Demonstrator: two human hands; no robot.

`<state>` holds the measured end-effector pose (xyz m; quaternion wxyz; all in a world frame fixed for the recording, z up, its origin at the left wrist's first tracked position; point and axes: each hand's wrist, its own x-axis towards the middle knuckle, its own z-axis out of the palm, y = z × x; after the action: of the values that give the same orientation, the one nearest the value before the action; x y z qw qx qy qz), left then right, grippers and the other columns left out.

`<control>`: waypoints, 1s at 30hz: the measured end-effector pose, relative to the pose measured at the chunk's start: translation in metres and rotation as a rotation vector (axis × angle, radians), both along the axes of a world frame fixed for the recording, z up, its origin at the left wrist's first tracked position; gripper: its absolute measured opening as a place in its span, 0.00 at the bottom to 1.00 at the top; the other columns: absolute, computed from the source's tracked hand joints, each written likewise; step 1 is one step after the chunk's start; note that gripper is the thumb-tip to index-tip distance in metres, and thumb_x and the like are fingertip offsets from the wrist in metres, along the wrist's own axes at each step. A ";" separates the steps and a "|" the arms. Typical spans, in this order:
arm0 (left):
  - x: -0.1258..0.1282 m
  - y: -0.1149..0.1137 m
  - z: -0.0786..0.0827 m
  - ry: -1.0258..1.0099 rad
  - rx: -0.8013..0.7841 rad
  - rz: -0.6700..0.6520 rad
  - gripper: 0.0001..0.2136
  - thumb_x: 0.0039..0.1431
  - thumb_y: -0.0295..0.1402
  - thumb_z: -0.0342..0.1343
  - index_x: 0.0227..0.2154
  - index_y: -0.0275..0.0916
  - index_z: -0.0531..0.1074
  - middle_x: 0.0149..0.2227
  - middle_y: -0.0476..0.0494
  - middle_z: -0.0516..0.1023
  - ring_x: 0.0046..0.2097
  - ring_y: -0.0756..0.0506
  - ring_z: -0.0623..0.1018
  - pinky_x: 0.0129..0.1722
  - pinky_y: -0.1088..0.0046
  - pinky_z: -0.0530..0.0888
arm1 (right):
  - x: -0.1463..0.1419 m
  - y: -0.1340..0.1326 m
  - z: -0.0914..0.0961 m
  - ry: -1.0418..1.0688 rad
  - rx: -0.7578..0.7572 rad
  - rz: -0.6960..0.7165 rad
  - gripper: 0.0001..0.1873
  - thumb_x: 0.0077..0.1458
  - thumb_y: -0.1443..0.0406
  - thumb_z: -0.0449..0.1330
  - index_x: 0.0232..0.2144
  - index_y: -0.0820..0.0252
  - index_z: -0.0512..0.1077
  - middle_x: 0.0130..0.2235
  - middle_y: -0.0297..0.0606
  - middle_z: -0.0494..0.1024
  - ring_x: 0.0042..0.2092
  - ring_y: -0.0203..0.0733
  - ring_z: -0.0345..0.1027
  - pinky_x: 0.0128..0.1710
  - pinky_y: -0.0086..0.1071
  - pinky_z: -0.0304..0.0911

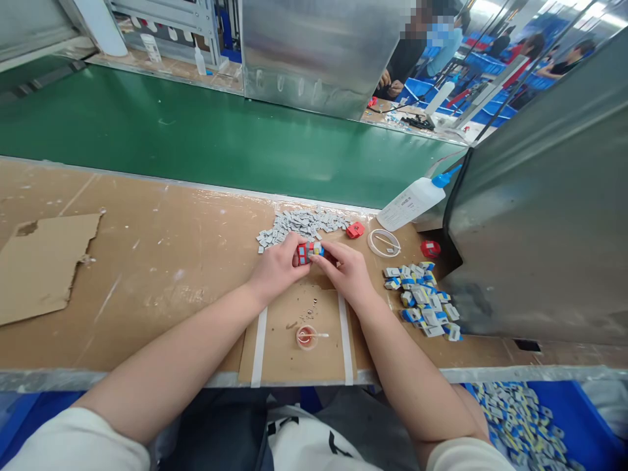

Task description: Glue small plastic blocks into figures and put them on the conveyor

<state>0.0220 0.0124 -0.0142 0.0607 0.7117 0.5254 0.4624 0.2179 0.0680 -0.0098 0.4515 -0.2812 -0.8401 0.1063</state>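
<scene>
Just in front of a heap of small grey plastic pieces [299, 224], my left hand [277, 269] and my right hand [349, 269] meet. Between their fingertips is a small toy vehicle [311, 252], red on the left and blue, white and yellowish on the right. My left fingers pinch its red end; my right fingers grip the other end, and partly cover it. Below the hands, a small cup of reddish liquid [307, 337] stands on a taped cardboard mat [279, 360], with a cotton swab [316, 335] lying across it. Tiny bits are scattered above the cup.
Right of my hands lie a red part [354, 229], a white ring [384, 243] and several blue-and-grey toy parts [426, 301]. A squeeze bottle [412, 203] leans behind them. Beyond the bench runs a green conveyor belt [196, 137]. A blue bin [579, 418] of parts sits low right.
</scene>
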 end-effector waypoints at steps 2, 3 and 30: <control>-0.001 0.000 0.000 0.054 0.003 0.003 0.15 0.58 0.32 0.64 0.46 0.41 0.67 0.32 0.53 0.75 0.31 0.47 0.74 0.33 0.72 0.65 | 0.000 0.000 0.000 -0.033 -0.057 0.016 0.19 0.66 0.53 0.63 0.43 0.63 0.80 0.38 0.39 0.80 0.37 0.33 0.68 0.39 0.28 0.61; -0.002 0.000 0.000 0.075 0.006 0.002 0.15 0.59 0.32 0.64 0.45 0.40 0.66 0.32 0.52 0.75 0.31 0.47 0.75 0.33 0.72 0.65 | -0.001 -0.001 0.000 -0.039 -0.088 0.025 0.19 0.67 0.52 0.63 0.41 0.63 0.80 0.39 0.40 0.80 0.37 0.34 0.68 0.38 0.28 0.60; -0.010 -0.006 -0.001 0.241 0.448 -0.184 0.24 0.60 0.35 0.65 0.57 0.43 0.63 0.46 0.46 0.81 0.42 0.46 0.82 0.40 0.71 0.75 | -0.001 0.000 0.002 0.059 -0.349 0.493 0.39 0.66 0.37 0.55 0.63 0.60 0.73 0.61 0.46 0.75 0.59 0.42 0.72 0.61 0.35 0.70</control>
<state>0.0125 0.0062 -0.0151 -0.1194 0.8020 0.3464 0.4717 0.2170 0.0676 -0.0082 0.3812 -0.1390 -0.8386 0.3636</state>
